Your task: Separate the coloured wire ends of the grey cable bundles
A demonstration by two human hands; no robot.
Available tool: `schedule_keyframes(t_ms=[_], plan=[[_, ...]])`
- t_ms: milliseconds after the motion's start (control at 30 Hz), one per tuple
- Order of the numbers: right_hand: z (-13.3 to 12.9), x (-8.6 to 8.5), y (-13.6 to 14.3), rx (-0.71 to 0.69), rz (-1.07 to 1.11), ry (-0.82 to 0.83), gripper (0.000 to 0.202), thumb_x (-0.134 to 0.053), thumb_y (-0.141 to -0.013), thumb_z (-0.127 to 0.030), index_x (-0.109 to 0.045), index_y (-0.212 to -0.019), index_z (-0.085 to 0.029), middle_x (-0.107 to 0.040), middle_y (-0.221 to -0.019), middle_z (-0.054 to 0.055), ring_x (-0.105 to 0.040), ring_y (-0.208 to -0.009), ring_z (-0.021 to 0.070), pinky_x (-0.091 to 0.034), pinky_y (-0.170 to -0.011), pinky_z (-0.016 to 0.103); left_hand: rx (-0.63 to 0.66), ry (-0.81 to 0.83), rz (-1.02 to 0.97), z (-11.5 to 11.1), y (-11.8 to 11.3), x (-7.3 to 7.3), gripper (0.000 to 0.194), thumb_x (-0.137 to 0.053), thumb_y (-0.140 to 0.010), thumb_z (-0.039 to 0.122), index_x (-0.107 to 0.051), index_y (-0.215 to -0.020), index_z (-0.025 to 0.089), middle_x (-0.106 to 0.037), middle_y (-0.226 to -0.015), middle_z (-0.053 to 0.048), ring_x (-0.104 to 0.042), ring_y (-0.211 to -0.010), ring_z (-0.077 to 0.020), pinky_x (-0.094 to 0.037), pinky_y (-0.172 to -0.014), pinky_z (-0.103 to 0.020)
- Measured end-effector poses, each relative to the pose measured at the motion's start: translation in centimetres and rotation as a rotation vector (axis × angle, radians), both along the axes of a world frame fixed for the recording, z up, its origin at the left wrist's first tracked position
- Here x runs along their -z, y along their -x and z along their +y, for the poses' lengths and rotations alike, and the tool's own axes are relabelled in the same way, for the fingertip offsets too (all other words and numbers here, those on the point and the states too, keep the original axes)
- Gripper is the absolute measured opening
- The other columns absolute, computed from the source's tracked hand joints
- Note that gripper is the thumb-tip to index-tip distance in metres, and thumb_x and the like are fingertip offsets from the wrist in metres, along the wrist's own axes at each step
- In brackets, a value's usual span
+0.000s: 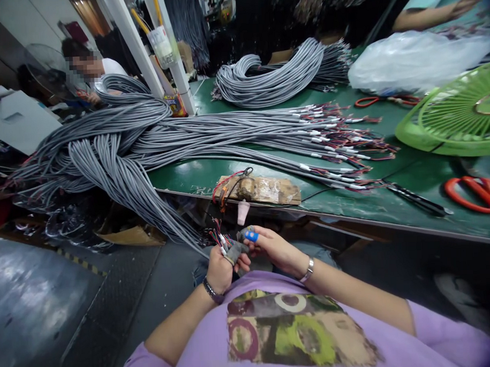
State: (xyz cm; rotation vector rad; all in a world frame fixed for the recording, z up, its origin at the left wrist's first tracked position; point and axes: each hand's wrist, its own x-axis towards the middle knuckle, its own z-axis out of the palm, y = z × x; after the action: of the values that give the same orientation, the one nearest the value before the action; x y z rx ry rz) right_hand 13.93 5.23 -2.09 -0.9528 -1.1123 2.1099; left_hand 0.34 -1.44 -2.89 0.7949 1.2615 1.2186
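Close to my body, just below the table's front edge, my left hand (223,267) is closed around the ends of several grey cables (184,236). Thin coloured wires (219,235) with white sleeves fan out above its fingers. Grey finger covers wrap some fingertips. My right hand (273,249), with a blue wrap (251,236) on one finger, meets the left fingertips in a pinch. Whatever lies between its fingers is too small to make out. Right above them, a wooden board (265,190) with a small taped device sits at the edge, a pinkish piece (243,212) hanging from it.
Long grey cable bundles (211,131) cover the green table (184,177). Further back lies a coiled bundle (273,78). To the right are red-handled scissors (474,194), a black slim tool (420,199), a green fan (447,117) and a plastic bag (413,60). Two people work nearby.
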Motion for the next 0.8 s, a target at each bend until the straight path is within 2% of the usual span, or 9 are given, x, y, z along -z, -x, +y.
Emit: schedule_keyframes(t_ms=[100,233,333,500,667,800], plan=[[0.0,-0.6,0.1,-0.092,-0.002,-0.096,0.035,-0.071,-0.070,-0.048,-0.054,-0.076,-0.017,-0.055,-0.055,-0.003,-0.051,-0.051,0.0107,-0.035,-0.051,0.024,-0.005,-0.004,0.058,-0.1,-0.1,0.3,0.042,-0.061,-0.075,0.055,-0.061,-0.067,0.013,-0.067,-0.056,-0.007,-0.060,-0.044,-0.0130,-0.029,-0.038,-0.020],[0.2,-0.9,0.2,-0.085,-0.033,-0.158,0.036,-0.072,-0.067,-0.049,-0.055,-0.071,-0.017,-0.056,-0.055,-0.003,-0.050,-0.051,0.0105,-0.034,-0.050,0.024,0.017,0.003,0.109,-0.2,-0.1,0.3,0.043,-0.059,-0.077,0.054,-0.060,-0.063,0.014,-0.067,-0.055,-0.007,-0.059,-0.043,-0.0128,-0.029,-0.038,-0.021],[0.2,-0.9,0.2,-0.052,-0.058,-0.206,0.035,-0.072,-0.067,-0.048,-0.056,-0.069,-0.017,-0.056,-0.057,-0.003,-0.047,-0.051,0.0095,-0.034,-0.051,0.024,0.064,-0.004,0.156,-0.1,-0.1,-0.4,0.041,-0.060,-0.076,0.053,-0.060,-0.063,0.014,-0.066,-0.054,-0.006,-0.057,-0.042,-0.0121,-0.031,-0.038,-0.021],[0.3,-1.1,0.1,-0.123,-0.052,-0.196,0.035,-0.069,-0.070,-0.049,-0.056,-0.070,-0.017,-0.055,-0.054,-0.003,-0.048,-0.051,0.0102,-0.037,-0.055,0.025,0.086,-0.024,0.220,0.0,0.0,-1.5,0.038,-0.064,-0.073,0.052,-0.060,-0.065,0.015,-0.065,-0.053,-0.005,-0.054,-0.040,-0.0111,-0.034,-0.040,-0.021],[0.6,-1.0,0.1,-0.114,-0.095,-0.263,0.038,-0.071,-0.067,-0.049,-0.057,-0.072,-0.014,-0.058,-0.063,-0.002,-0.048,-0.058,0.0092,-0.039,-0.060,0.025,0.091,-0.033,0.222,-0.2,0.1,-1.0,0.044,-0.059,-0.077,0.054,-0.060,-0.061,0.014,-0.063,-0.051,-0.005,-0.056,-0.042,-0.0121,-0.033,-0.039,-0.021],[0.2,-0.8,0.5,-0.097,-0.036,-0.238,0.038,-0.068,-0.070,-0.050,-0.053,-0.072,-0.016,-0.055,-0.057,-0.004,-0.048,-0.052,0.0092,-0.038,-0.055,0.024,0.042,-0.054,0.228,-0.4,-0.1,-0.5,0.045,-0.056,-0.080,0.054,-0.060,-0.062,0.013,-0.063,-0.052,-0.005,-0.056,-0.043,-0.0117,-0.035,-0.041,-0.021]])
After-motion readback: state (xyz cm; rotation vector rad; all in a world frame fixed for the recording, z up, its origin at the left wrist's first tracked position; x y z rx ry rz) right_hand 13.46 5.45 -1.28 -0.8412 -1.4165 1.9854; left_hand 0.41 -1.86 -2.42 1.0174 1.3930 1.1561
